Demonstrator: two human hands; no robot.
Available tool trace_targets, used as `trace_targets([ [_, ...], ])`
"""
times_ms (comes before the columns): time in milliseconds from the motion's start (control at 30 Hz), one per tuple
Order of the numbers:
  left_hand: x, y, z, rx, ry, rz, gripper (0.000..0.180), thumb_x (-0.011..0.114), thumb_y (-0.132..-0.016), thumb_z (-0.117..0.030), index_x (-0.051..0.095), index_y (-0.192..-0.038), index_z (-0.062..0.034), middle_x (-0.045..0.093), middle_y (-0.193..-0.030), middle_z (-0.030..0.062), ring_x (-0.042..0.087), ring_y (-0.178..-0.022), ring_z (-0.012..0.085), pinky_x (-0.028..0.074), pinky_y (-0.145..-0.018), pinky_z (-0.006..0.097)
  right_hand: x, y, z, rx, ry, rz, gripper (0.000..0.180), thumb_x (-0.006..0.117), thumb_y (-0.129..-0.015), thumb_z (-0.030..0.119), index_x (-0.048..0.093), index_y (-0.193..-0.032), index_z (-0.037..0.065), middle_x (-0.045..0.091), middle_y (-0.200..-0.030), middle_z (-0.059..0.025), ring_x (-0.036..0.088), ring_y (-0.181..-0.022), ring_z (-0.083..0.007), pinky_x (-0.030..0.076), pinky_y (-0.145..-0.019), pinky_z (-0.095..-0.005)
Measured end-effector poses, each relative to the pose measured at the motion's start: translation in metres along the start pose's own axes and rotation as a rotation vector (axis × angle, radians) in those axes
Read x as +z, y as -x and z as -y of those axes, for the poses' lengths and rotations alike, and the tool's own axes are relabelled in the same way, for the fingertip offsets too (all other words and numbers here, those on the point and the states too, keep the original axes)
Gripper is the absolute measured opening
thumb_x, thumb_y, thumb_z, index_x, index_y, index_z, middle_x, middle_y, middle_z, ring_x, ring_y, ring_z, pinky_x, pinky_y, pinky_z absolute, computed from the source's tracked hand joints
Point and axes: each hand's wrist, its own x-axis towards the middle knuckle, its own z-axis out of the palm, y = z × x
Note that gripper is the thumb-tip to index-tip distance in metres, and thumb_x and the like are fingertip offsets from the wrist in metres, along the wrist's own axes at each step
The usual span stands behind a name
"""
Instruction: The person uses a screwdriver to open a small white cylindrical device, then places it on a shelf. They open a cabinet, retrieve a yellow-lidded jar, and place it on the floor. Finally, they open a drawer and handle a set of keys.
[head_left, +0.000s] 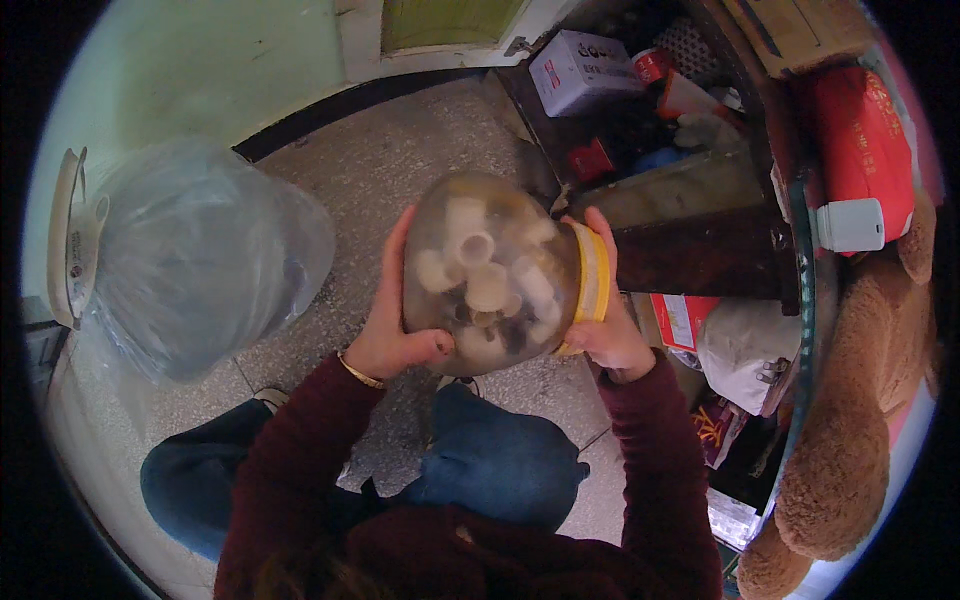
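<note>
I hold a round clear plastic jar [485, 270] on its side in front of me, above my knees. It is filled with several pale, tube-shaped pieces. My left hand [395, 325] cups the jar's bottom end. My right hand [608, 330] grips the yellow lid [592, 275] at the jar's right end. Both sleeves are dark red, and a thin bangle sits on my left wrist.
A bin lined with a clear plastic bag [200, 260] stands at the left on the speckled floor. A dark wooden shelf unit [700, 240] with boxes and clutter is at the right. A brown teddy bear [850, 430] and a red bag [860, 140] lie beyond it.
</note>
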Motion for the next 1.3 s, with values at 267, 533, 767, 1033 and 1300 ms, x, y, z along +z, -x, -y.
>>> trace_targets([
  [267,-0.033,0.022,0.027,-0.659,0.758,0.01,0.075,0.058,-0.089,-0.047,0.036,-0.147,-0.0053,0.049,-0.142,0.0162,0.05,-0.13,0.0309,0.038,-0.11,0.047,0.018,0.009,0.039,-0.532,1.346,0.443,0.085,0.088,-0.044,0.034,0.061,-0.124,0.037,0.035,-0.144,-0.0199,0.035,-0.128,-0.0483,0.035,-0.101,-0.0599],
  [533,-0.003,0.009,0.021,-0.281,0.192,-0.053,0.105,0.075,-0.071,-0.019,0.014,-0.155,-0.0088,0.034,-0.147,0.0155,0.041,-0.134,0.0308,0.034,-0.111,0.04,0.0,0.005,-0.013,-0.17,0.321,-0.091,0.098,0.077,-0.072,0.047,0.029,-0.15,0.012,0.035,-0.151,-0.0121,0.029,-0.143,-0.0302,0.033,-0.113,-0.0464],
  [767,-0.022,-0.031,-0.03,0.378,-1.09,0.614,0.12,0.088,-0.05,-0.034,0.026,-0.151,-0.0083,0.029,-0.147,0.0269,0.035,-0.133,0.0475,0.031,-0.113,0.048,-0.007,0.021,-0.064,0.346,-0.561,-0.015,0.08,0.041,-0.088,0.066,0.037,-0.147,0.012,0.042,-0.149,-0.0094,0.043,-0.135,-0.0271,0.038,-0.111,-0.0438],
  [1033,-0.021,-0.036,-0.014,0.124,-0.635,0.472,0.139,0.087,-0.054,-0.058,0.002,-0.156,-0.0164,0.008,-0.159,0.0229,0.017,-0.146,0.0388,0.024,-0.116,0.049,-0.012,0.02,-0.043,-0.024,-0.339,-0.094,0.101,0.065,-0.076,0.057,0.018,-0.154,0.015,0.037,-0.15,-0.0137,0.04,-0.137,-0.0301,0.033,-0.114,-0.0448],
  [1300,-0.001,-0.023,0.004,-0.382,0.244,0.215,0.127,0.066,-0.069,-0.076,-0.011,-0.156,-0.0249,0.0,-0.164,0.005,0.008,-0.15,0.0254,0.016,-0.119,0.048,-0.024,0.0,-0.012,-0.153,0.199,-0.146,0.124,0.079,-0.063,0.058,0.011,-0.155,0.012,0.026,-0.155,-0.0133,0.028,-0.143,-0.0273,0.022,-0.117,-0.0387],
])
